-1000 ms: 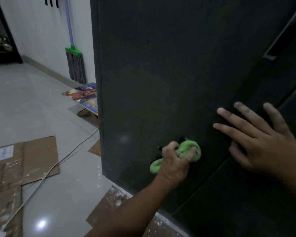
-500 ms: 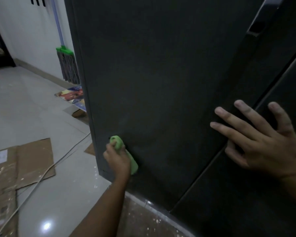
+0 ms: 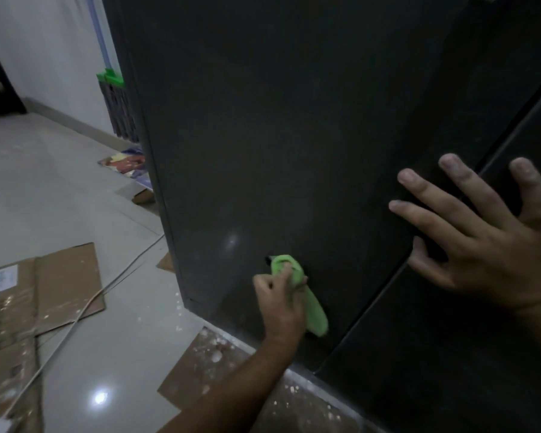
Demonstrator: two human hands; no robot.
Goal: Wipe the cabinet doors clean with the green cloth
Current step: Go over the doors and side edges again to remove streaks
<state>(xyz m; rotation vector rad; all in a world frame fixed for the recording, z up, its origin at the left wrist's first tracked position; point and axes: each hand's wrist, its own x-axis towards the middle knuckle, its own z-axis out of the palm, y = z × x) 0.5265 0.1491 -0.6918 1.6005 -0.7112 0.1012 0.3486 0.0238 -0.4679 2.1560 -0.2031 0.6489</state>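
Right now the left hand (image 3: 280, 303) is clenched round the green cloth (image 3: 316, 314), which is bunched into a wad and pressed low on the dark cabinet door (image 3: 278, 120), near its bottom left corner. A tail of cloth hangs loose below the fist. Right hand (image 3: 494, 245) is released, fingers (image 3: 434, 220) spread flat across the seam to the neighbouring door (image 3: 450, 354), grasping nothing; looks like a brace. Suggest unfolding the wad so a flat face meets the panel, since the bunch probably only cleans a narrow stripe. Run overlapping passes along the bottom strip and out to the left edge, where grime likely sits; too dim to see what's actually dirty. Hold the brace while pushing so the panel can't flex or swing. Watch the loose tail: it could drag onto the speckled cardboard (image 3: 200, 370) on the floor (image 3: 44, 198) under the door and pick up grit. Upper panel looks untouched from here, can't confirm.
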